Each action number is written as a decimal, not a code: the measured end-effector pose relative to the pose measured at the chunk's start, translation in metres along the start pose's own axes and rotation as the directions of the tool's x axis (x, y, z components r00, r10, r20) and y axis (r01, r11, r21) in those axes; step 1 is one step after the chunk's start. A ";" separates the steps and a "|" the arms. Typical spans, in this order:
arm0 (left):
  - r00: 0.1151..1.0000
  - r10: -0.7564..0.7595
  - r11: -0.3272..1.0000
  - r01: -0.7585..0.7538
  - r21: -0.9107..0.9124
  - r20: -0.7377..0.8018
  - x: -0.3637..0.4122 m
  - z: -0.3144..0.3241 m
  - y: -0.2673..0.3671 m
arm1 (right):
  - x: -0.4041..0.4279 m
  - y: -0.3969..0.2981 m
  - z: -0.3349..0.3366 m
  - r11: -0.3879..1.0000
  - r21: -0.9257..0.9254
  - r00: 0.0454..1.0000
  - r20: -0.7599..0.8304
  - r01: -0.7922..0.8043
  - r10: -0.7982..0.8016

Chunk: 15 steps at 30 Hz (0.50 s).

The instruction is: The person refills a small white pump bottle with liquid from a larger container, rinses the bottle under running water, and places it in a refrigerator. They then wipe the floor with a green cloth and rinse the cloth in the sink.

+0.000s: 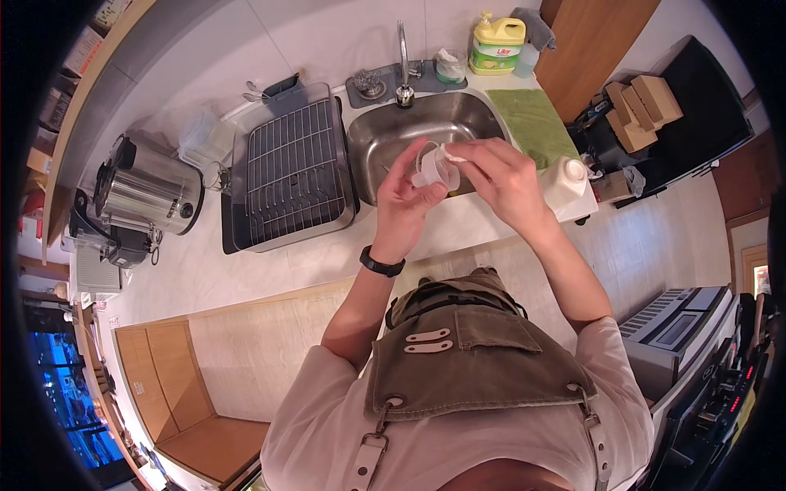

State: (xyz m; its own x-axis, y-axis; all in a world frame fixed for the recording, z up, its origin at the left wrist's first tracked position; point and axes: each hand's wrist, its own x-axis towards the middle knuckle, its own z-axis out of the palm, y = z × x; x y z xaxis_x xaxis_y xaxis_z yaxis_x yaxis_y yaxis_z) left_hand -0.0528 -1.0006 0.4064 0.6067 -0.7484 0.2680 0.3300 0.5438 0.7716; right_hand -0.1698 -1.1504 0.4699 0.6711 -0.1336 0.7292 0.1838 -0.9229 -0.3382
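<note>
Over the front edge of a steel sink [424, 126], my left hand [405, 196] holds a small translucent plastic piece [437, 173], which looks like a funnel or cap with a loop; its exact kind is unclear. My right hand [500, 175] pinches a bit of white tissue or cloth [453, 154] against the top of this piece. A white plastic jug [565, 178] with a round cap stands just right of my right hand on the counter. Behind the sink rises a chrome faucet [403, 67].
A dish rack [295, 172] stands left of the sink, with a steel urn [156, 190] farther left. A green towel [531, 126] lies to the right, below a yellow Liby detergent bottle [497, 46]. Behind the sink are a steel scourer [368, 83] and a glass [451, 66].
</note>
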 end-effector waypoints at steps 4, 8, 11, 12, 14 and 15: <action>0.997 -0.056 0.998 0.058 0.037 -0.051 -0.003 -0.001 -0.003 | -0.002 0.004 -0.001 0.987 0.079 0.987 0.097 -0.137 0.129; 0.996 -0.059 0.985 0.069 0.159 -0.068 0.001 0.004 -0.004 | 0.009 -0.004 -0.022 0.870 0.184 0.879 0.244 -0.458 0.411; 0.997 -0.036 0.987 0.046 0.157 -0.069 0.001 0.007 -0.009 | 0.011 -0.004 -0.029 0.782 0.279 0.829 0.228 -0.558 0.510; 0.998 -0.029 0.990 0.037 0.135 -0.060 0.001 0.006 -0.011 | 0.009 -0.001 -0.031 0.779 0.307 0.837 0.194 -0.547 0.511; 0.999 -0.024 0.997 0.026 0.067 -0.042 0.003 0.005 -0.012 | 0.008 0.006 -0.034 0.829 0.273 0.873 0.141 -0.488 0.468; 0.999 -0.024 0.999 0.025 0.021 -0.032 0.003 0.003 -0.012 | 0.010 0.005 -0.039 0.856 0.225 0.885 0.143 -0.465 0.444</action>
State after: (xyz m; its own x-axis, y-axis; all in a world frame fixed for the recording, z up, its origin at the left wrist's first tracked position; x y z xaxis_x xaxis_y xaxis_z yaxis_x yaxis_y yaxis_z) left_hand -0.0568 -1.0109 0.3993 0.6216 -0.7487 0.2302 0.3297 0.5167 0.7902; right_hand -0.1900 -1.1704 0.4989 0.7777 -0.4762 0.4104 0.0063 -0.6469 -0.7625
